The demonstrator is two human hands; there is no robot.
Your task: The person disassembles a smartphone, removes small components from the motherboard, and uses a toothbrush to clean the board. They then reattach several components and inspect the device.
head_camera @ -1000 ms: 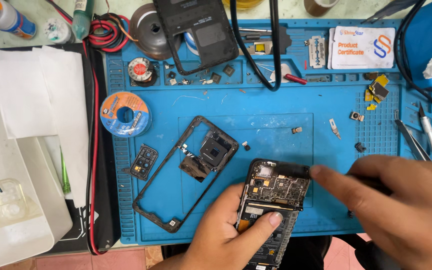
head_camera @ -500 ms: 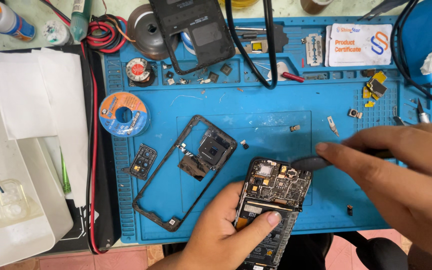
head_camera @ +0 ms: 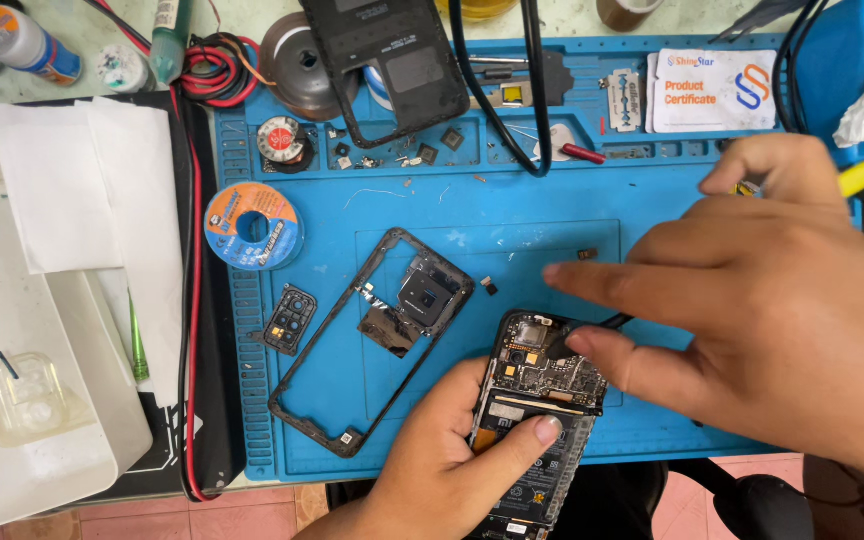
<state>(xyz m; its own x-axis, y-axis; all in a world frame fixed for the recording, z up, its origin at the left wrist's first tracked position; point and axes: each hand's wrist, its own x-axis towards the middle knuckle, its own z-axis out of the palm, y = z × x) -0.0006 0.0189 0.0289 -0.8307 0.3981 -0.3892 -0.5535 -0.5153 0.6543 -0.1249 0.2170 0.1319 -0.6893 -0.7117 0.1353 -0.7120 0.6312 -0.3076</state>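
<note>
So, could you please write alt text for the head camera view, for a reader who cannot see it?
A left hand steadies an opened smartphone with its circuit board exposed, while the right hand works a thin black tool on the board. A black phone frame lies beside it on a blue repair mat.

phone repair workshop, blue repair mat [head_camera: 472,200], solder wick spool [head_camera: 252,226], loose screws
</note>
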